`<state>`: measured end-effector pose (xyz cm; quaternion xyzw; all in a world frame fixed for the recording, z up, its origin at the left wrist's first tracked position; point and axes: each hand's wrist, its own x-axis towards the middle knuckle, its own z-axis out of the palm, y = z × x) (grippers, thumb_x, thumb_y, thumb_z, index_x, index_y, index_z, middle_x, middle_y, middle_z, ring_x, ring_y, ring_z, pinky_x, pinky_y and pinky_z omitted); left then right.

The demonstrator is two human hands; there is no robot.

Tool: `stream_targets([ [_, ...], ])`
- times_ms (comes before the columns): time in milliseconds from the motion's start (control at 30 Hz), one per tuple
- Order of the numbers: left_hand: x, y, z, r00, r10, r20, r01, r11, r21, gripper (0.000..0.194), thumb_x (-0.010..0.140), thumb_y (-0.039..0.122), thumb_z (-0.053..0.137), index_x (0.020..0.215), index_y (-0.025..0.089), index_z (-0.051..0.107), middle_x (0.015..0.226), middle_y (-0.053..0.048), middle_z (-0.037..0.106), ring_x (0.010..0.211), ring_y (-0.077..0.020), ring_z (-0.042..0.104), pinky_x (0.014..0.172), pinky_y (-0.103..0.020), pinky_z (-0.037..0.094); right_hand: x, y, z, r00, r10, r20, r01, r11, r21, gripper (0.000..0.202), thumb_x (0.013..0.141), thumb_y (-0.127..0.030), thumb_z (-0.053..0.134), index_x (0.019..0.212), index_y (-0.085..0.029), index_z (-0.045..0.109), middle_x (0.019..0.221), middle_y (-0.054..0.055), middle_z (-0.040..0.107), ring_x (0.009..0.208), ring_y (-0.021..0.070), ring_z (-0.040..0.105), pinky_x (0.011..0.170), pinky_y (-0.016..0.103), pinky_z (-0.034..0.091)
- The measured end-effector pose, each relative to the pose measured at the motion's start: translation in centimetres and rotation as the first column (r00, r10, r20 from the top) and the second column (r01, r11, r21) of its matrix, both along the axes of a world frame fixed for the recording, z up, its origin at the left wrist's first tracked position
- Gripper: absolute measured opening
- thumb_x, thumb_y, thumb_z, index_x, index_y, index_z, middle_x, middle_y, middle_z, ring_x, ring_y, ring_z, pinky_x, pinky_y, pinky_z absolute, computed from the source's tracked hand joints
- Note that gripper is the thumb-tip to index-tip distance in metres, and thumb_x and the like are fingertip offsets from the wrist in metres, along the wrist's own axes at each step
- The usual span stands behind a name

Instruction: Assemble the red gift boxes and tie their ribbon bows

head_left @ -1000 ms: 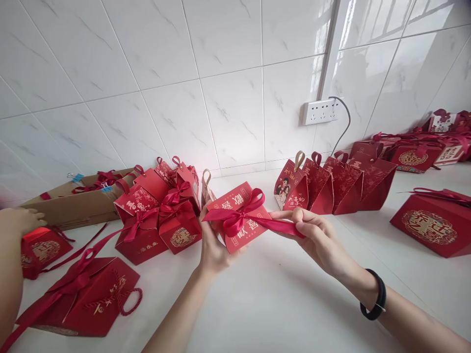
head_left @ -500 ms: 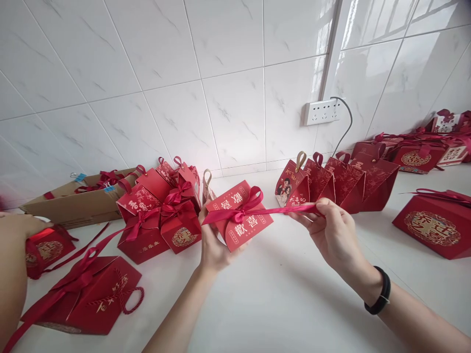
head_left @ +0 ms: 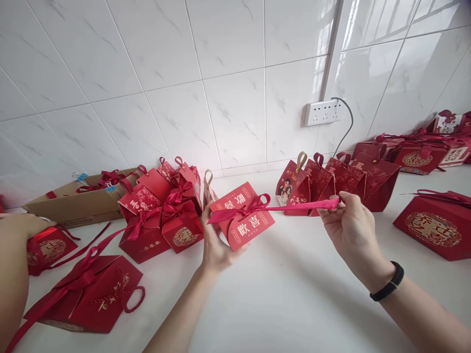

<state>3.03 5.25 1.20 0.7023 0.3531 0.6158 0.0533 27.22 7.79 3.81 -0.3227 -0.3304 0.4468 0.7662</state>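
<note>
My left hand [head_left: 216, 252] grips a red gift box [head_left: 240, 234] with white lettering, tilted above the white table. Across the box's top runs a magenta ribbon [head_left: 298, 207] with a small loop standing at the middle of the box. Out to the right, my right hand [head_left: 351, 230] pinches the ribbon's end between thumb and fingertips, and the ribbon is stretched taut from the box. A black band circles my right wrist. The underside of the box and some left fingers are hidden.
Finished-looking red boxes [head_left: 184, 233] with bows cluster at left, beside a larger box with a rope handle [head_left: 106, 306]. Behind stands a cardboard carton [head_left: 77, 213]. Another person's arm [head_left: 11, 274] touches a red box at far left. Handled boxes [head_left: 344, 184] line the right.
My right hand has moved right and slightly up with the ribbon end. The ribbon's loop on the box has become smaller. My left hand and the box have barely shifted.
</note>
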Motion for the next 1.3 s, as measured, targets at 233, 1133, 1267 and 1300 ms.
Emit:
stream_targets([
  [233, -0.3, 0.0, -0.1, 0.998, 0.031, -0.057, -0.028, 0.998, 0.060, 0.086, 0.065, 0.034, 0.073, 0.132, 0.018, 0.022, 0.120, -0.018, 0.046, 0.103, -0.0282, 0.056, 0.086, -0.046, 0.050, -0.6, -2.6, 1.3, 0.703, 0.701, 0.116, -0.702, 0.711, -0.039, 0.043, 0.078, -0.060, 0.042, 0.063, -0.022, 0.055, 0.032, -0.009, 0.031, 0.021, 0.0063, 0.027, 0.034, 0.025, 0.034],
  [1133, -0.6, 0.1, -1.8, 0.909, -0.243, -0.338, 0.106, 0.920, -0.376, 0.115, 0.064, 0.013, 0.071, 0.144, 0.023, -0.010, 0.147, -0.020, 0.023, 0.131, -0.0355, 0.035, 0.099, -0.053, 0.043, -3.0, -3.1, -1.1, 0.356, 0.457, 0.815, -0.497, 0.831, -0.249, 0.018, 0.080, -0.023, 0.053, 0.065, -0.019, 0.043, 0.063, -0.003, 0.047, 0.054, 0.0091, 0.041, 0.046, 0.021, 0.039],
  [1267, -1.0, 0.1, -1.5, 0.922, -0.285, -0.263, 0.144, 0.881, -0.451, 0.113, 0.064, 0.015, 0.071, 0.145, 0.025, -0.008, 0.149, -0.017, 0.021, 0.133, -0.0336, 0.031, 0.104, -0.054, 0.036, -3.0, -3.1, -1.0, 0.337, 0.446, 0.829, -0.461, 0.846, -0.268, 0.019, 0.082, -0.026, 0.051, 0.066, -0.019, 0.044, 0.065, -0.002, 0.049, 0.058, 0.0103, 0.045, 0.048, 0.021, 0.039],
  [1300, -1.2, 0.1, -1.3, 0.920, -0.326, -0.217, 0.187, 0.853, -0.488, 0.112, 0.065, 0.020, 0.072, 0.145, 0.025, -0.006, 0.149, -0.016, 0.021, 0.134, -0.0333, 0.030, 0.105, -0.054, 0.034, -2.9, -3.0, -1.0, 0.342, 0.440, 0.830, -0.452, 0.852, -0.266, 0.019, 0.083, -0.027, 0.051, 0.067, -0.019, 0.045, 0.066, -0.001, 0.050, 0.060, 0.0107, 0.046, 0.049, 0.022, 0.040],
])
